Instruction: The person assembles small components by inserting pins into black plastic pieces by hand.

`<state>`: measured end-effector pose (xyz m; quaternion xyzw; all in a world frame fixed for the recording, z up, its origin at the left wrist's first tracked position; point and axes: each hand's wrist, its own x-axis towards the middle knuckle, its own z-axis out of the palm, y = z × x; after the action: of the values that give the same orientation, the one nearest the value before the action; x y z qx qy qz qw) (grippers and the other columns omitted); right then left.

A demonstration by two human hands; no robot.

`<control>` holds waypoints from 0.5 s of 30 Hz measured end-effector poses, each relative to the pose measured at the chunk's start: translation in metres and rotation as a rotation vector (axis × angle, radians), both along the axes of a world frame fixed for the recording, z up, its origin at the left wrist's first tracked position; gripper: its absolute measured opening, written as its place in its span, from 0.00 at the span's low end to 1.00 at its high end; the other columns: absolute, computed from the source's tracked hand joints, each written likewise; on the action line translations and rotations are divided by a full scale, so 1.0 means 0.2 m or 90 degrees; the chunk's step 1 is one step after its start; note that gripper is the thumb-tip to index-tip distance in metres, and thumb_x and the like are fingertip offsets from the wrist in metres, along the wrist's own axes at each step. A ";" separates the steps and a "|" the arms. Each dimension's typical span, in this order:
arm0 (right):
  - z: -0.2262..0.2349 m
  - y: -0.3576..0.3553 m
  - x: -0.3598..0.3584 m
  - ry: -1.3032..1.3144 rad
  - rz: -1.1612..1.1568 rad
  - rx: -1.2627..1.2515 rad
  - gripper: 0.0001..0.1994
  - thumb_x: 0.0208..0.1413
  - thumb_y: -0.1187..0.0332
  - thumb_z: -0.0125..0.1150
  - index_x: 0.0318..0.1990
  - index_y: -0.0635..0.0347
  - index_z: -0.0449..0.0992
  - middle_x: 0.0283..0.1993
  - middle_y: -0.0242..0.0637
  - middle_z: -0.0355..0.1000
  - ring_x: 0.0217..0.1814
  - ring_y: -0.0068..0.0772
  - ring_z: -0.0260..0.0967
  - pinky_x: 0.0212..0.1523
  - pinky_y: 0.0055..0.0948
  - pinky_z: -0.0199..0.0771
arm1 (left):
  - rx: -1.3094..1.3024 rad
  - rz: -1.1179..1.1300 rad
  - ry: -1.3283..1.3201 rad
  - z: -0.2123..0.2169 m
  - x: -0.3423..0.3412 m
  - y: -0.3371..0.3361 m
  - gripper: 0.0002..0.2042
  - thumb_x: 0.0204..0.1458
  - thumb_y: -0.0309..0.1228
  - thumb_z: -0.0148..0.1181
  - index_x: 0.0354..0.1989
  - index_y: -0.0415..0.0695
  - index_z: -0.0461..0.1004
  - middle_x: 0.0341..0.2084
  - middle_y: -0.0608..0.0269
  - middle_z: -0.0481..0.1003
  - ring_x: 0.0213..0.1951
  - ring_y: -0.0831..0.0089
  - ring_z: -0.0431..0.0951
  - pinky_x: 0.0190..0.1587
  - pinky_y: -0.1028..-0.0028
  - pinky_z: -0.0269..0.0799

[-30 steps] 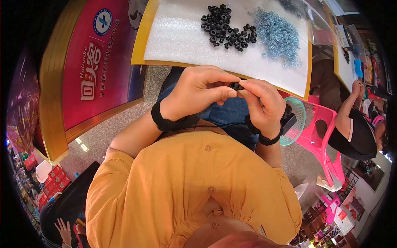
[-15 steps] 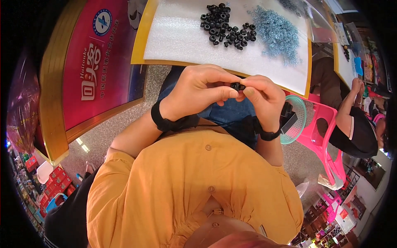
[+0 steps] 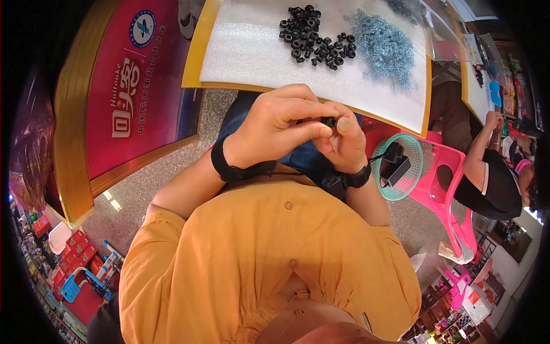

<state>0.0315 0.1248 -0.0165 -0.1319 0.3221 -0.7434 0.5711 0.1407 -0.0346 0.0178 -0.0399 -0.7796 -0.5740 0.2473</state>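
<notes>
The clearest change over the last second is in the right hand (image 3: 346, 143): it has turned and drawn inward toward the left hand (image 3: 274, 123), with its thumb now raised beside the small black ring-like part (image 3: 329, 121) that both hands meet over. That part sits between the fingertips, in front of the near edge of the white-topped, yellow-edged surface (image 3: 246, 60), and less of it shows now because the fingers wrap closer round it. The left hand's grip is pinched on the part, thumb against forefinger; the right fingers crowd its other end, but I cannot tell whether they clasp it or only press. The new angle suggests a twist or push on the piece, so the handling looks unfinished rather than done. On the surface, the pile of black ring-like parts (image 3: 305, 35) and the heap of pale blue translucent pieces (image 3: 385, 50) look unchanged. With the right wrist shifted inward, the teal mesh basket (image 3: 417, 153) and the black box (image 3: 395, 172) in it show more fully.
</notes>
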 end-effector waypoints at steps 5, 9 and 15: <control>0.02 -0.02 0.07 -0.017 -0.082 -0.020 0.11 0.57 0.62 0.58 0.37 0.62 0.72 0.24 0.30 0.68 0.19 0.16 0.61 0.18 0.14 0.58 | -0.005 0.019 0.003 -0.01 -0.01 0.01 0.14 0.44 0.25 0.70 0.42 0.42 0.82 0.28 0.59 0.76 0.31 0.67 0.77 0.33 0.73 0.73; 0.06 -0.03 0.09 0.096 -0.134 0.065 0.17 0.57 0.54 0.58 0.35 0.62 0.69 0.21 0.26 0.62 0.18 0.14 0.55 0.20 0.16 0.56 | -0.017 0.056 0.023 -0.02 -0.01 0.04 0.14 0.44 0.25 0.69 0.42 0.43 0.82 0.28 0.59 0.76 0.31 0.65 0.78 0.34 0.72 0.74; 0.06 -0.02 0.10 -0.060 -0.123 -0.049 0.13 0.58 0.62 0.55 0.40 0.64 0.72 0.26 0.29 0.67 0.22 0.15 0.58 0.23 0.16 0.58 | -0.043 0.072 0.079 0.01 0.00 0.06 0.14 0.46 0.24 0.69 0.43 0.39 0.80 0.28 0.59 0.76 0.30 0.67 0.77 0.32 0.73 0.71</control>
<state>0.0523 0.1209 -0.0053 -0.0871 0.2772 -0.8123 0.5057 0.1397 -0.0234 0.0202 -0.0399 -0.7826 -0.5290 0.3256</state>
